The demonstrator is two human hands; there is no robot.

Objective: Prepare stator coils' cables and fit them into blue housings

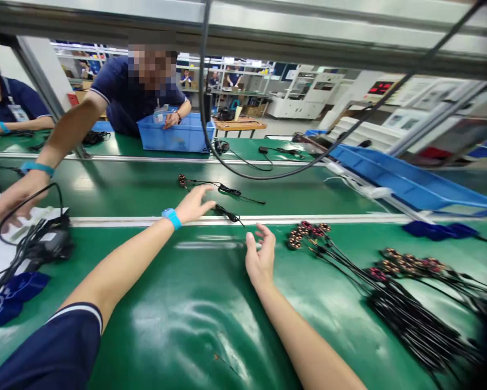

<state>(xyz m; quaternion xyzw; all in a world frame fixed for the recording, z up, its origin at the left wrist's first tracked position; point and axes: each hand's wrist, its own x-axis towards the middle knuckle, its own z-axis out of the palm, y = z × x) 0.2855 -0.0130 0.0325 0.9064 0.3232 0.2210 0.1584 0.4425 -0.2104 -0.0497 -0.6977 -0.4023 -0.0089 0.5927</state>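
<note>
My left hand [193,206] reaches over the white rail, with fingers stretched and the thumb apart. Just beside its thumb lies a black cable [228,214] with a bundled middle, crossing the rail. Beyond it, on the green belt, rests another black cable [230,190] with a copper coil [182,180] at one end. My right hand [261,259] hovers near the rail, palm turned inward, fingers loosely curled and apart from the thumb, with nothing visible in it. To its right is a cluster of copper coils [308,234] on black cables.
More coils [409,264] with a thick cable bundle [417,325] lie at right. A blue tray [422,184] stands beyond. A co-worker's arm [70,127] reaches in at left over papers and black cables [44,241]. A blue bin [174,132] sits opposite. A black cable [263,176] hangs overhead.
</note>
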